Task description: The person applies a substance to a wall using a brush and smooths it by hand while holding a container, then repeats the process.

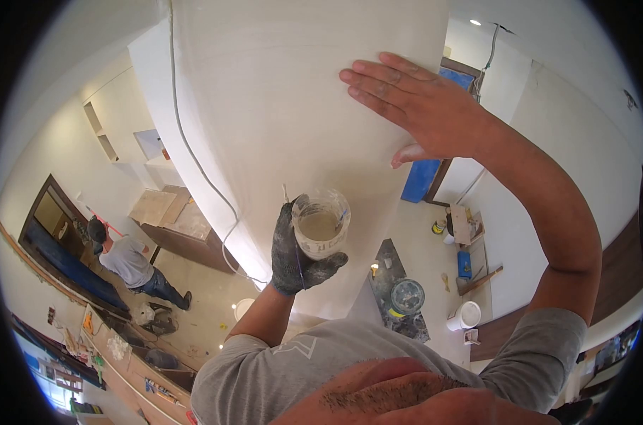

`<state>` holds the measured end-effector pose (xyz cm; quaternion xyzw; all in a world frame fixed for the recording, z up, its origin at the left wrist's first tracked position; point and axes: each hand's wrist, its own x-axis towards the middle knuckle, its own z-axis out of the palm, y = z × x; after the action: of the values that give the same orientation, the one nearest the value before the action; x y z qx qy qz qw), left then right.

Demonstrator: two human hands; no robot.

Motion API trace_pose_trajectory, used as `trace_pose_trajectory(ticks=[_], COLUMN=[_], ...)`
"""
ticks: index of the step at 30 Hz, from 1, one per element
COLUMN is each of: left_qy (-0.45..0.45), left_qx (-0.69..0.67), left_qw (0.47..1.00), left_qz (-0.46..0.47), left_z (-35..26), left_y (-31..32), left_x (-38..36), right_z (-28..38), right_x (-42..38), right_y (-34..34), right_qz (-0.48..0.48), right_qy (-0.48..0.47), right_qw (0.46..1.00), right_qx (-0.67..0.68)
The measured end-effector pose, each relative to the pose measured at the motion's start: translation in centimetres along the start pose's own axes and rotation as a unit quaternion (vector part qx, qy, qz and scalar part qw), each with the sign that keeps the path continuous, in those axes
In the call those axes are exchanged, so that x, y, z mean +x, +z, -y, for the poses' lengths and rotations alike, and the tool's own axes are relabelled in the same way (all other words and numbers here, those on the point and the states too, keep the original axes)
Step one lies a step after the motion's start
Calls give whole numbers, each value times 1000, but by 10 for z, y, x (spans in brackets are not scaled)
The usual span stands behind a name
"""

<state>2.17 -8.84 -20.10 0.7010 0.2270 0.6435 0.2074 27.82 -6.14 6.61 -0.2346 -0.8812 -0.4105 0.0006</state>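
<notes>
My left hand, in a dark, dusty work glove, is wrapped around a translucent plastic tub. Pale material shows inside the tub, and residue coats its rim. My bare right hand is stretched out flat against the smooth off-white panel, near its right edge. Whitish smudges mark the fingers, which lie close together with the thumb apart. Nothing shows in that hand. A thin grey cable hangs down the left side of the panel, and the tub is in front of the panel's lower part.
Below on the right, a bucket stands on a stained board. A white bucket and a wooden box are farther right. On the left, another person stands near a doorway, by a wooden cabinet.
</notes>
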Motion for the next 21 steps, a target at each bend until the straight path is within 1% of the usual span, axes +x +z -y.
trace_pose_trajectory(ticks=[1, 4, 7, 10, 21], left_qy=[-3, 34, -2, 4, -35], left_qx=[0, 37, 31, 21, -19], left_qw=[1000, 998, 997, 998, 997], left_qz=[4, 46, 64, 64, 70], left_z=[0, 7, 6, 3, 4], left_y=[-1, -7, -8, -9, -9], left_x=[0, -1, -2, 0, -2], right_z=[1, 2, 2, 2, 3], right_x=[-1, -2, -5, -5, -11], right_y=[-2, -3, -3, -3, -2], right_qz=[4, 3, 1, -5, -6], right_qy=[3, 6, 8, 6, 15], right_qw=[1000, 1000, 1000, 1000, 1000], right_qx=[-6, -12, -14, -13, 11])
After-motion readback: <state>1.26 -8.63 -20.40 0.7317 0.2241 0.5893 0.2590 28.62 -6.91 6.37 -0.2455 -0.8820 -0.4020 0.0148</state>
